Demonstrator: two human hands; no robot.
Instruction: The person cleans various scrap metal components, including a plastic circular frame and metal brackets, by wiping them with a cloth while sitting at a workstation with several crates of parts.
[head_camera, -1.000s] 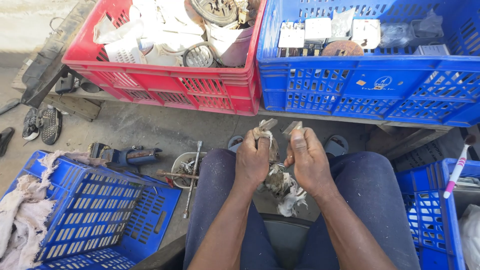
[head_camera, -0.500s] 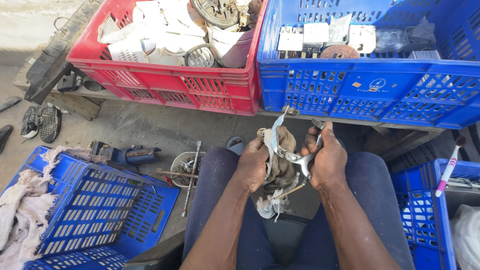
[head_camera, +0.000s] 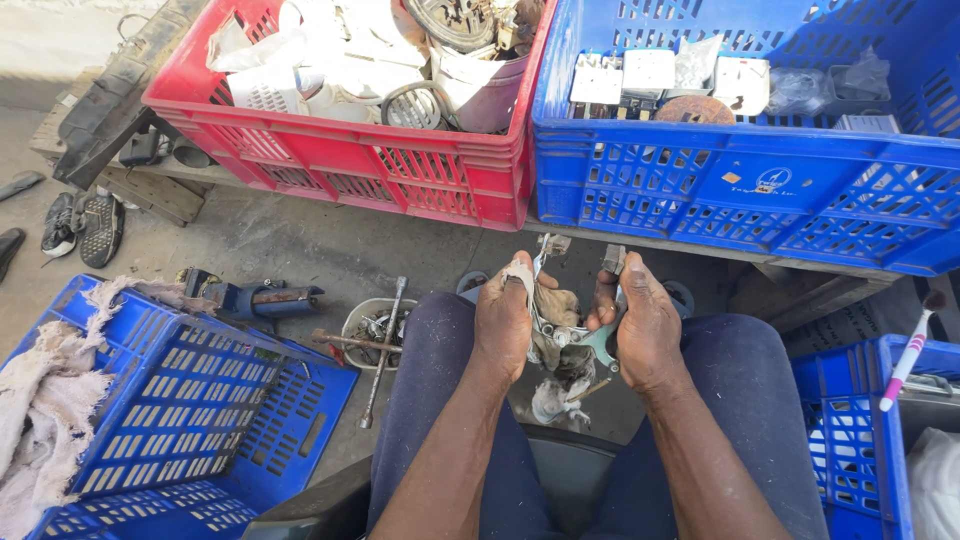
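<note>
Two hands met above the seated person's lap: the left hand (head_camera: 503, 318) clenched a dirty rag (head_camera: 553, 305) against a small metal part (head_camera: 572, 340), which sat between both palms. The right hand (head_camera: 640, 325) gripped that part's other side, fingers curled round it. Behind stood a red crate (head_camera: 350, 165) and a blue crate (head_camera: 740, 180).

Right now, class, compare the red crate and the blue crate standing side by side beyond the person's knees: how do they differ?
The red crate stands on the left; the blue crate stands on the right. The red crate holds a jumble of white plastic pieces, round metal parts and a bucket; the blue crate holds white boxy parts set in a row and a rusty disc. The blue crate looks wider in this view. Both are slotted plastic crates, upright and open-topped.
</note>
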